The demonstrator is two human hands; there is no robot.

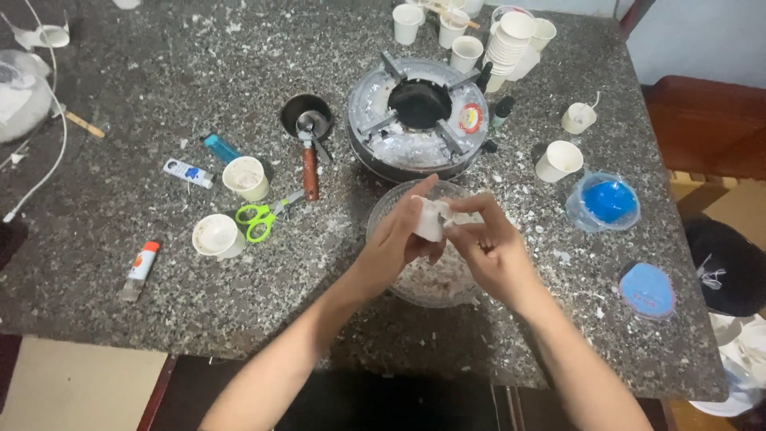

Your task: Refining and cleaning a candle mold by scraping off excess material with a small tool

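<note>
My left hand (396, 236) and my right hand (492, 246) meet over a clear glass bowl (384, 209) holding pale crumbly flakes. Between them they grip a small white paper cup (431, 218), tilted above the bowl. The left hand wraps the cup from the left side, while the right hand's fingers pinch its right rim. The bowl sits on the speckled granite table (120, 303), just in front of a round gas burner (417, 117) lined with foil.
Green scissors (259, 219), two white cups (215, 235), a blue lighter (219, 148), a glue stick (141, 267) and a small pan (307, 120) lie left. Stacked cups (507, 44), a cup with a wick (578, 117) and blue-lidded containers (606, 201) stand right.
</note>
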